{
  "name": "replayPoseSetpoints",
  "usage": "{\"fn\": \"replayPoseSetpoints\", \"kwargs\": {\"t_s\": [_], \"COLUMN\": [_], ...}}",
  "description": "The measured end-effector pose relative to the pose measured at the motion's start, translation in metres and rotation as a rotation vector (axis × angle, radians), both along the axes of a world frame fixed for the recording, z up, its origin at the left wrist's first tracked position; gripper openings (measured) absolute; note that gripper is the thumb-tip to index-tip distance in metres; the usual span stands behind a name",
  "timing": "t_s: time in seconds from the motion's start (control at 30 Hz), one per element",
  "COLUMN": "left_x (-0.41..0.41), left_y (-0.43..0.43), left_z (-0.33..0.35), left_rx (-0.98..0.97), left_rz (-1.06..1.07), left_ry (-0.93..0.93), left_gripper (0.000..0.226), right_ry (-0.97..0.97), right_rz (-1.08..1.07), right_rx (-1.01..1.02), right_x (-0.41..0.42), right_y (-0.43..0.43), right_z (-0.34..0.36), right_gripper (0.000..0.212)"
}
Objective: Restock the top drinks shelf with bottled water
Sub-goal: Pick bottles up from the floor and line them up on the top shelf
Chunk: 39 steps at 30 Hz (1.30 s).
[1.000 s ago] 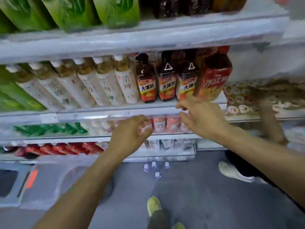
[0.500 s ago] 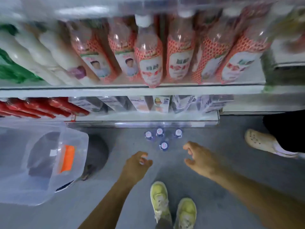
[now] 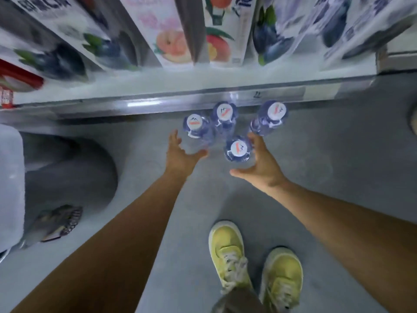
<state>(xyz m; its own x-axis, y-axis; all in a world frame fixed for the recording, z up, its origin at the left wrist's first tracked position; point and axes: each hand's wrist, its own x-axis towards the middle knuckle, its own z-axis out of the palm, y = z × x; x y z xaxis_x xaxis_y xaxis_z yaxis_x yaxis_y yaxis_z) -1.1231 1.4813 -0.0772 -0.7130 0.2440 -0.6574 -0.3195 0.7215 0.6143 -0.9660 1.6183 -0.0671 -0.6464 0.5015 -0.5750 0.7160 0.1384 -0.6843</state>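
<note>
Plastic water bottles (image 3: 238, 149), four, wait on the floor (image 3: 327, 177); left hand (image 3: 180, 155) and right hand (image 3: 259, 164), fingers spread, hold none yet, so the restocking looks unfinished.

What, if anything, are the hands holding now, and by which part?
Nothing yet: left hand and right hand are open beside the water bottles.

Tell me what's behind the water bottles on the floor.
Behind the water bottles: the bottom shelf, juice cartons standing on it. The bottles hide the floor strip between.
</note>
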Motion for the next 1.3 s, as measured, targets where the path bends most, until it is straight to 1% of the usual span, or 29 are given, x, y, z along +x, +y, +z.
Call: {"fn": "replayPoseSetpoints", "kwargs": {"t_s": [0.03, 0.07, 0.13, 0.2, 0.3, 0.37, 0.43, 0.5, 0.6, 0.67, 0.73, 0.8, 0.83, 0.9, 0.93, 0.97, 1.03, 1.07, 1.1, 1.13, 1.17, 1.23, 1.27, 1.3], "left_x": [-0.005, -0.009, -0.014, -0.015, -0.008, 0.001, 0.008, 0.014, 0.028, 0.039, 0.049, 0.059, 0.062, 0.062, 0.059, 0.056, 0.05, 0.047, 0.046, 0.045, 0.046, 0.049, 0.052, 0.054], "left_y": [0.005, 0.01, 0.018, 0.023, 0.022, 0.015, 0.004, -0.008, -0.016, -0.017, -0.017, -0.016, -0.016, -0.014, -0.012, -0.008, -0.001, 0.004, 0.009, 0.014, 0.019, 0.028, 0.031, 0.034], "left_z": [-0.006, -0.013, -0.019, -0.02, -0.006, 0.011, 0.033, 0.055, 0.096, 0.125, 0.159, 0.201, 0.221, 0.262, 0.285, 0.31, 0.363, 0.389, 0.415, 0.441, 0.467, 0.519, 0.543, 0.567], "left_rx": [0.056, 0.095, 0.128, 0.126, 0.086, 0.095, 0.108, 0.096, 0.07, 0.082, 0.139, 0.184, 0.194, 0.222, 0.228, 0.227, 0.251, 0.273, 0.29, 0.302, 0.315, 0.311, 0.318, 0.333], "left_rz": [-0.027, -0.048, -0.047, -0.025, -0.018, -0.038, -0.092, -0.12, -0.078, -0.014, 0.062, 0.073, 0.06, 0.042, 0.034, 0.03, 0.017, 0.008, -0.011, -0.033, -0.056, -0.079, -0.073, -0.071], "left_ry": [0.053, 0.103, 0.135, 0.137, 0.153, 0.154, 0.161, 0.145, 0.1, 0.064, 0.019, -0.017, -0.026, -0.036, -0.039, -0.037, -0.03, -0.036, -0.044, -0.042, -0.029, -0.025, -0.02, -0.003], "left_gripper": [0.109, 0.108, 0.089, 0.07, 0.055, 0.053, 0.057, 0.062, 0.07, 0.072, 0.071, 0.06, 0.048, 0.026, 0.02, 0.019, 0.025, 0.026, 0.028, 0.035, 0.049, 0.086, 0.091, 0.082], "right_ry": [0.033, 0.061, 0.102, 0.133, 0.13, 0.099, 0.056, 0.032, 0.033, 0.048, 0.06, 0.077, 0.07, 0.067, 0.075, 0.075, 0.057, 0.065, 0.089, 0.117, 0.138, 0.196, 0.241, 0.278], "right_rz": [-0.012, -0.019, -0.043, -0.06, -0.048, -0.027, -0.019, -0.044, -0.117, -0.143, -0.179, -0.188, -0.177, -0.166, -0.155, -0.153, -0.143, -0.143, -0.127, -0.104, -0.097, -0.137, -0.156, -0.159], "right_rx": [0.026, 0.057, 0.124, 0.178, 0.188, 0.172, 0.148, 0.085, -0.048, -0.132, -0.177, -0.209, -0.214, -0.22, -0.224, -0.216, -0.2, -0.206, -0.222, -0.236, -0.245, -0.272, -0.292, -0.296], "right_x": [-0.001, -0.002, -0.007, -0.009, -0.005, 0.002, 0.012, 0.022, 0.035, 0.04, 0.041, 0.041, 0.041, 0.044, 0.045, 0.044, 0.041, 0.036, 0.033, 0.029, 0.025, 0.019, 0.017, 0.017], "right_y": [-0.001, -0.002, -0.005, -0.007, -0.005, -0.002, -0.003, -0.004, -0.002, 0.0, 0.001, 0.004, 0.007, 0.018, 0.023, 0.028, 0.036, 0.038, 0.04, 0.042, 0.043, 0.046, 0.047, 0.049], "right_z": [-0.006, -0.011, -0.013, -0.012, -0.004, 0.009, 0.027, 0.053, 0.1, 0.134, 0.169, 0.211, 0.234, 0.277, 0.299, 0.323, 0.367, 0.388, 0.413, 0.435, 0.459, 0.506, 0.527, 0.548], "right_gripper": [0.102, 0.093, 0.074, 0.062, 0.057, 0.058, 0.06, 0.057, 0.053, 0.05, 0.058, 0.066, 0.063, 0.04, 0.032, 0.027, 0.018, 0.019, 0.023, 0.029, 0.037, 0.058, 0.066, 0.07]}}
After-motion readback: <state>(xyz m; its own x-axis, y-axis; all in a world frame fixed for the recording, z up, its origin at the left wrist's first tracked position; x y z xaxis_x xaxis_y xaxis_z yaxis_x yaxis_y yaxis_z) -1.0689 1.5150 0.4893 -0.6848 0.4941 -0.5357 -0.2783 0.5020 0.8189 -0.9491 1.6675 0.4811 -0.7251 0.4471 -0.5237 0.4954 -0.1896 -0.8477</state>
